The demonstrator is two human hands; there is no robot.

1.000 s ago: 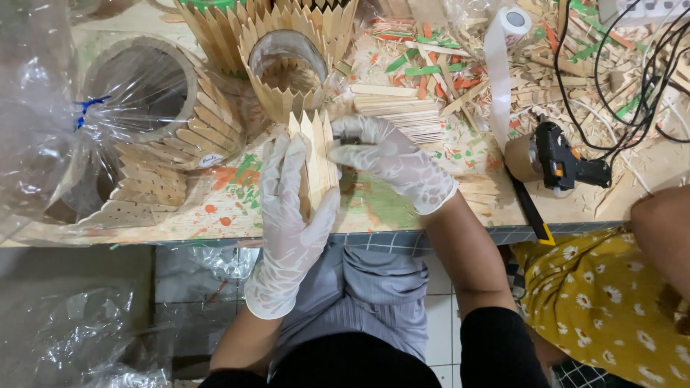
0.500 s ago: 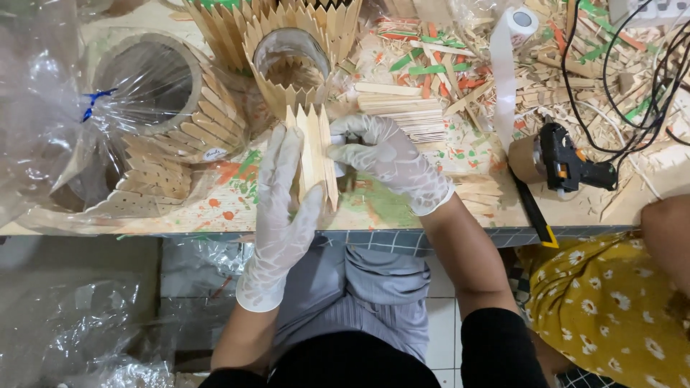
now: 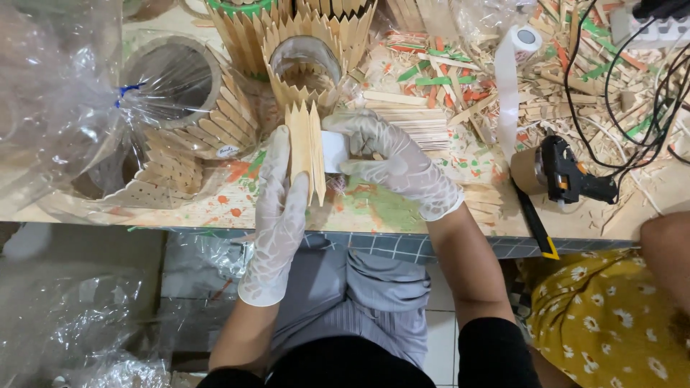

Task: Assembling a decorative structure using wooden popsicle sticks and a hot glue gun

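Head view. The gloved left hand (image 3: 277, 208) lies flat against a panel of pointed wooden sticks (image 3: 305, 147), fingers straight, supporting it upright above the near part of the tabletop (image 3: 215, 208). The gloved right hand (image 3: 392, 162) has its grip pinched on a small white piece (image 3: 334, 151) pressed to the panel's other face. Just beyond stands a glass jar ringed with sticks (image 3: 309, 61); a black glue gun (image 3: 568, 172) lies well to the right among loose sticks (image 3: 410, 122).
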